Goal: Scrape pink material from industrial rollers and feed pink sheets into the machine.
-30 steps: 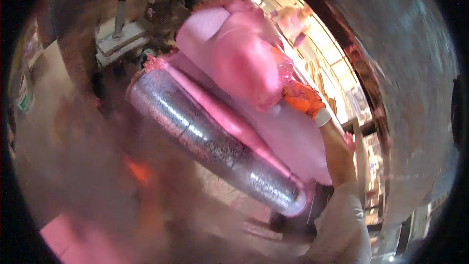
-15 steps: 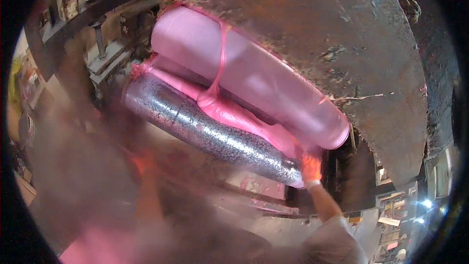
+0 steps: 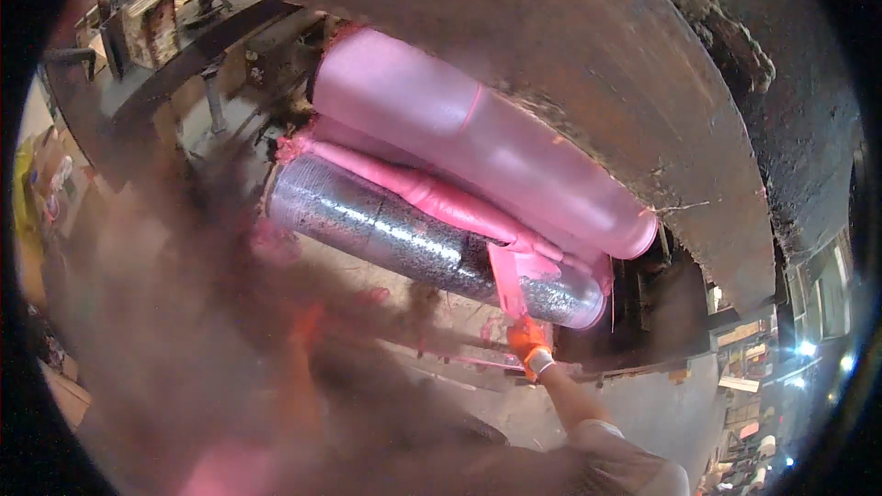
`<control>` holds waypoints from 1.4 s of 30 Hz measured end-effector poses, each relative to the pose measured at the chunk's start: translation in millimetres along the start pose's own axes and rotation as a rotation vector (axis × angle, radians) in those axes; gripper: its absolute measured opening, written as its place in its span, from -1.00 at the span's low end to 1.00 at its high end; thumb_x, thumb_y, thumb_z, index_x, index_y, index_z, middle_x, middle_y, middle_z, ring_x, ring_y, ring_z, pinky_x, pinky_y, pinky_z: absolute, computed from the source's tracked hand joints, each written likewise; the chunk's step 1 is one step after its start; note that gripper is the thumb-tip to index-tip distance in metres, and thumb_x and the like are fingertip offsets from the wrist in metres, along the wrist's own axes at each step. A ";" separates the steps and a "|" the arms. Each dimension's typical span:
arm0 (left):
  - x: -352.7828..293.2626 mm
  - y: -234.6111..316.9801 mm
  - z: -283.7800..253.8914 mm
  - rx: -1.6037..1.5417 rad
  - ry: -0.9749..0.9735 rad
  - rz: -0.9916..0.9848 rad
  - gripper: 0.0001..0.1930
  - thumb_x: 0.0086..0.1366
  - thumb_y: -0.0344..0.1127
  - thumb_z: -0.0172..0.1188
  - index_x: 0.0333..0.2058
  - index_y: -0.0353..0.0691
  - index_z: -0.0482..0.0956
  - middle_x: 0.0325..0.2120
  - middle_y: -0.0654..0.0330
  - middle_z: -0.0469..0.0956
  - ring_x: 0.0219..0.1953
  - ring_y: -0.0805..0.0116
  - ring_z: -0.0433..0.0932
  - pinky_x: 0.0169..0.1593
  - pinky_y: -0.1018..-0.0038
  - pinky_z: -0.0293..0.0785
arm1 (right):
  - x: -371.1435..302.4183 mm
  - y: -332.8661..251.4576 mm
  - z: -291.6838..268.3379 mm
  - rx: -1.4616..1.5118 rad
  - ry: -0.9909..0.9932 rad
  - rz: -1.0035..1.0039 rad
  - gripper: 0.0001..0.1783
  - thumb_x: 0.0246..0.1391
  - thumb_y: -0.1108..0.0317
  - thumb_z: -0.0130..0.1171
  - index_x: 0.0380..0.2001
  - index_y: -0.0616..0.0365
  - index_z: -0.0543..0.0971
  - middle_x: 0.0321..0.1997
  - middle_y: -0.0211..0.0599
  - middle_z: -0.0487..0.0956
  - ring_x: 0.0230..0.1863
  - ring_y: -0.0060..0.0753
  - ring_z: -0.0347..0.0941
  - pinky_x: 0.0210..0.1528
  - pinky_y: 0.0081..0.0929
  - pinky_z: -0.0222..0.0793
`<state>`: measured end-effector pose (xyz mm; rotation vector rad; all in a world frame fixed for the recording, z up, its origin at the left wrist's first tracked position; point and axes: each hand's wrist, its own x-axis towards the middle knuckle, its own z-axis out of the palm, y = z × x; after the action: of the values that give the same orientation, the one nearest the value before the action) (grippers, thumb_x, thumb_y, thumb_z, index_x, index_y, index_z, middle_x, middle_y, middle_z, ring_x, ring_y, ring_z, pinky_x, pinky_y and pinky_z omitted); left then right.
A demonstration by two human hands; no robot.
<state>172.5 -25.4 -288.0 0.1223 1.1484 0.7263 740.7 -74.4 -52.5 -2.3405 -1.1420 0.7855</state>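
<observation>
Two long rollers lie slantwise before me, with a thick bank of soft pink rubber (image 3: 441, 205) in the gap between them. The far roller (image 3: 432, 96) is coated in smooth pink; the near roller (image 3: 404, 239) shows mostly bare, speckled shiny metal. My right hand (image 3: 527, 342), in an orange glove, is closed on the lower end of a flat pink rubber strip (image 3: 507, 280). This strip runs up over the near roller's right part toward the bank. At lower left my left hand (image 3: 308, 321), also orange-gloved, is smeared behind a hazy blur, its fingers unreadable.
A large rusty, curved metal guard (image 3: 588, 28) arches over the far roller. Metal framework and a bolt post (image 3: 213, 101) stand at the left end. Pink scraps lie on a tray (image 3: 487, 349) below the near roller. Shelving and bright lamps (image 3: 807, 349) appear far right.
My right hand has moved left and nearer, from the roller's right end, drawing out a pink strip. The pink strand stretched between bank and far roller has gone. My view has shifted.
</observation>
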 end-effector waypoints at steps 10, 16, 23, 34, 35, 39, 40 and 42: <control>-142.0 -47.1 -92.1 -0.140 0.237 -0.012 -0.05 0.03 0.53 0.11 0.25 -0.02 0.28 -0.27 0.15 0.54 -0.24 0.22 0.56 -0.14 0.26 0.50 | -99.8 -343.6 30.3 -0.947 -0.087 -0.716 -0.58 0.19 0.21 -0.14 0.12 -0.02 0.36 -0.06 0.02 0.56 -0.04 0.09 0.52 -0.06 0.01 0.43; -140.7 -263.1 -196.9 -0.371 0.414 -0.319 -0.07 0.08 0.54 0.00 0.01 -0.32 0.43 -0.61 0.12 0.42 -0.65 0.30 0.34 -0.59 0.34 0.24 | -11.6 -377.4 123.7 -1.108 0.050 -0.907 -0.56 0.19 0.35 -0.14 0.14 0.01 0.43 -0.01 -0.17 0.61 0.01 -0.07 0.55 -0.04 0.00 0.44; -159.6 -302.6 -184.9 -0.388 0.264 -0.210 -0.16 0.09 0.52 0.01 -0.11 -0.27 0.45 -0.61 0.14 0.36 -0.65 0.34 0.28 -0.59 0.36 0.17 | 196.4 -123.2 34.7 -1.921 0.363 -0.851 -0.46 0.12 -0.07 -0.13 0.02 0.02 0.46 -0.12 -0.14 0.57 0.06 -0.35 0.47 0.04 -0.39 0.46; -162.3 -167.8 -56.8 -0.065 0.645 0.134 -0.46 0.24 0.24 0.08 -0.09 -0.12 0.43 -0.54 0.19 0.46 -0.66 0.34 0.34 -0.59 0.38 0.25 | 120.6 -63.2 -111.7 -1.090 0.077 -0.210 -0.54 0.02 0.33 0.22 0.02 0.07 0.41 -0.07 -0.10 0.64 -0.09 -0.05 0.62 -0.23 -0.05 0.54; -160.6 -160.5 -43.0 -0.041 0.575 0.132 -0.50 0.23 0.20 0.10 -0.10 -0.10 0.44 -0.47 0.19 0.48 -0.59 0.33 0.38 -0.56 0.38 0.27 | 146.8 -22.5 -114.2 -1.019 0.237 -0.299 -0.70 0.20 0.30 -0.19 -0.13 0.10 0.49 -0.20 -0.09 0.66 -0.20 -0.01 0.63 -0.23 -0.10 0.50; -169.7 -156.5 1.9 1.375 0.513 0.535 -0.63 0.21 -0.04 0.14 -0.14 -0.17 0.44 -0.30 0.13 0.52 -0.37 0.20 0.48 -0.44 0.30 0.38 | 149.2 32.1 -145.7 -0.853 0.274 -0.185 -0.66 0.18 0.27 -0.10 -0.01 0.09 0.47 -0.16 -0.15 0.64 -0.21 0.02 0.61 -0.27 -0.08 0.50; -165.9 -163.1 -4.7 1.381 0.525 0.534 -0.63 0.21 -0.04 0.14 -0.14 -0.17 0.44 -0.30 0.13 0.52 -0.37 0.20 0.48 -0.44 0.30 0.38 | 170.6 69.6 -146.9 -0.862 0.282 -0.182 -0.61 0.17 0.23 -0.07 0.05 0.03 0.44 -0.17 -0.13 0.63 -0.21 0.05 0.60 -0.28 -0.11 0.51; -139.3 -184.8 -40.9 1.718 0.406 1.138 -0.73 0.19 -0.26 0.11 -0.15 -0.22 0.44 -0.28 0.03 0.53 -0.28 0.06 0.52 -0.30 0.24 0.46 | 203.1 114.7 -144.2 -0.791 0.326 -0.158 -0.61 0.26 0.16 -0.22 0.07 -0.21 0.47 -0.19 -0.27 0.68 -0.15 -0.33 0.64 -0.18 -0.16 0.50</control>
<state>193.0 -259.3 -278.2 2.2834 1.7918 0.4871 1001.9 6.6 -72.5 -2.7725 -1.6568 -0.1618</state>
